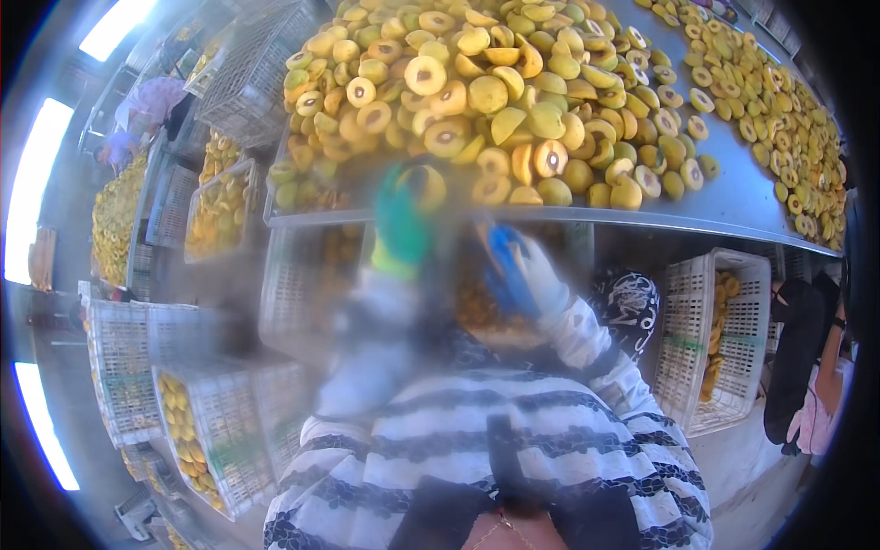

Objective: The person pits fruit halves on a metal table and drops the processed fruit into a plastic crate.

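Note:
My left hand [404, 216], in a green glove, is at the near edge of the metal table [729, 185]. Its fingers are round a yellow halved fruit [431, 187] whose cut face shows a dark centre. My right hand [509, 258], in a blue and white glove, is just to the right and lower, in front of the table's rim. A thin tool, its kind blurred, points up from the right fingers. Behind both hands lies a large heap of halved yellow-green fruit [488, 93], some halves with pits showing. The view is hazy around both hands.
A second heap of fruit halves [777, 103] lies at the table's right. White plastic crates [739, 337] with fruit stand below the table at right, and more crates [227, 419] stand at left. Other people are at the far left [151, 103] and right edge [818, 399].

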A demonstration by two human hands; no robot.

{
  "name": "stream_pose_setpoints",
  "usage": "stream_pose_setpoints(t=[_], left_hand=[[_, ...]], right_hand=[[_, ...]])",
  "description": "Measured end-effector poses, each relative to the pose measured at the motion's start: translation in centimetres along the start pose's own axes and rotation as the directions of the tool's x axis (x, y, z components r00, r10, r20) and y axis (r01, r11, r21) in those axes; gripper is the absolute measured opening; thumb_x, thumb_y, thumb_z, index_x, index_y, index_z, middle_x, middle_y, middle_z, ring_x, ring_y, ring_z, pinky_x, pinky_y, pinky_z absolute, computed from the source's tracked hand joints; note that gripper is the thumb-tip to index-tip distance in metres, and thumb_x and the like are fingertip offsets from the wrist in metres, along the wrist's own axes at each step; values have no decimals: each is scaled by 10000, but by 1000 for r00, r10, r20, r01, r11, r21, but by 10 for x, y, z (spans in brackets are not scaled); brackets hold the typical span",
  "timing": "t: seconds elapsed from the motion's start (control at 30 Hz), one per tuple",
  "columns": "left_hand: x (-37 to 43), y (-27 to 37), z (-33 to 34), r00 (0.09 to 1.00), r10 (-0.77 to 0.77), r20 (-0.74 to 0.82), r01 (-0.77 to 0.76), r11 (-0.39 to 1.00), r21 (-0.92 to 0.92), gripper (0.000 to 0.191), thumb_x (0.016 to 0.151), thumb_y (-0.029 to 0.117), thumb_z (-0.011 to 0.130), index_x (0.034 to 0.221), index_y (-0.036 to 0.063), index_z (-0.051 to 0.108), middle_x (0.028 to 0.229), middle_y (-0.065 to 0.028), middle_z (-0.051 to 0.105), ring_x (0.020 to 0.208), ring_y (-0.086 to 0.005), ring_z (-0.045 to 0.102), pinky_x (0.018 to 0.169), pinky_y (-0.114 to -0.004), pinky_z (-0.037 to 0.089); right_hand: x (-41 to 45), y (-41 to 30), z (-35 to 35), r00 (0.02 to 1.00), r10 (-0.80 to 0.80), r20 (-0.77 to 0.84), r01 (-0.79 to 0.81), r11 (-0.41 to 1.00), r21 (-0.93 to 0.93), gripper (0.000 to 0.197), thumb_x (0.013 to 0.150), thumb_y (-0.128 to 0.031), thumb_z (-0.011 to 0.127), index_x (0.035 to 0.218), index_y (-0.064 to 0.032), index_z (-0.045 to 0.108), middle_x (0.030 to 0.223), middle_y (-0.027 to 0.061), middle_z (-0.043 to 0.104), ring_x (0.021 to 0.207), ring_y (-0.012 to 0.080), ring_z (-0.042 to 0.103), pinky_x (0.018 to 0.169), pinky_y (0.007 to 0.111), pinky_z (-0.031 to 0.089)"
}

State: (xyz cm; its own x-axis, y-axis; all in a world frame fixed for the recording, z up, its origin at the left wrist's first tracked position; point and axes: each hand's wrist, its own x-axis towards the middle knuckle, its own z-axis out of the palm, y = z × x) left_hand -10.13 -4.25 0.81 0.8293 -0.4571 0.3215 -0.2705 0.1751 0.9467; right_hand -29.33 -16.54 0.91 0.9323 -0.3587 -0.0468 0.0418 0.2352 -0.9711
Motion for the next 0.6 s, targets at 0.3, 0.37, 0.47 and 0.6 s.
stream_pose_setpoints(t=[0.3, 0.37, 0.47, 0.6], left_hand=[[-47, -28, 25, 949, 262, -178, -82, 746, 661, 454, 964, 300, 598, 1286, -21, 585, 1134, -215, 630, 981, -347, 627, 861, -430, 540], [-51, -20, 28, 938, 199, -282, -19, 846, 533, 400, 978, 298, 571, 1236, -6, 608, 1041, -149, 657, 870, -259, 632, 773, -367, 544], [-55, -2, 27, 948, 220, -230, -88, 875, 475, 448, 1075, 378, 481, 1033, -11, 698, 882, -39, 679, 727, -109, 605, 672, -253, 515], [-64, 13, 41, 870, 221, -440, 42, 857, 514, 426, 1058, 361, 519, 976, -22, 688, 812, -52, 674, 642, -135, 611, 593, -279, 524]], right_hand=[[-9, -35, 47, 954, -283, -96, 205, 855, -477, 252, 1042, -207, 515, 1190, -15, 585, 909, 156, 680, 830, 231, 653, 727, 374, 506], [-13, -32, 54, 965, -250, -82, 156, 794, -587, 204, 1046, -193, 504, 1131, -29, 591, 919, 143, 673, 832, 227, 637, 736, 371, 502], [-18, -28, 59, 978, -204, -52, 148, 840, -523, 179, 1051, -196, 486, 1069, -52, 593, 826, 102, 636, 733, 236, 604, 682, 383, 496], [-16, -28, 53, 995, -92, 47, 99, 978, -185, 186, 1051, -227, 487, 1035, -72, 589, 715, 58, 577, 615, 210, 557, 586, 375, 470]])
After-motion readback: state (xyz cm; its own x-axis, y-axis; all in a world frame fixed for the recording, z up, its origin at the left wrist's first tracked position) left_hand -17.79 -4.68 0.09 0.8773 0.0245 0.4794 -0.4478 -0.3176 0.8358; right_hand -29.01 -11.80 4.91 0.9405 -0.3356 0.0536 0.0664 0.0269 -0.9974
